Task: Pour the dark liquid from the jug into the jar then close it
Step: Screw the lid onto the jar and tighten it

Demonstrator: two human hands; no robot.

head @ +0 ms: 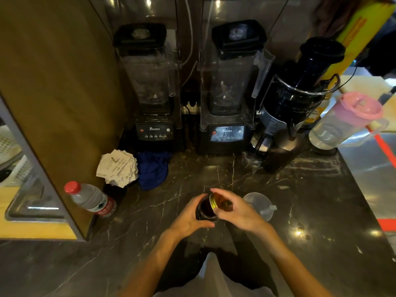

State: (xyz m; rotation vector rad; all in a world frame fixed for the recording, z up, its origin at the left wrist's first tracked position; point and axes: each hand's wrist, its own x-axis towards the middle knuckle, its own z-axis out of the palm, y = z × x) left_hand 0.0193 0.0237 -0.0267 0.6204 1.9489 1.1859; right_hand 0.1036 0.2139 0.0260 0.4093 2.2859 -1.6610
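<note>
The small dark glass jar (206,211) is standing upright on the black marble counter (300,189), holding dark liquid. The left hand (188,219) is wrapping its side. The right hand (235,211) is pinching the gold metal lid (214,201), tilted over the mouth's right edge. A clear plastic jug (260,205) is sitting just right, seemingly empty.

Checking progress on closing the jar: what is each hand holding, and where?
The left hand grips the jar around its side. The right hand holds the gold lid by its rim, tilted over the mouth.

Glossy marble-like counter (300,189), gold, seemingly metal lid (214,203), clear plastic jug (260,205).
</note>
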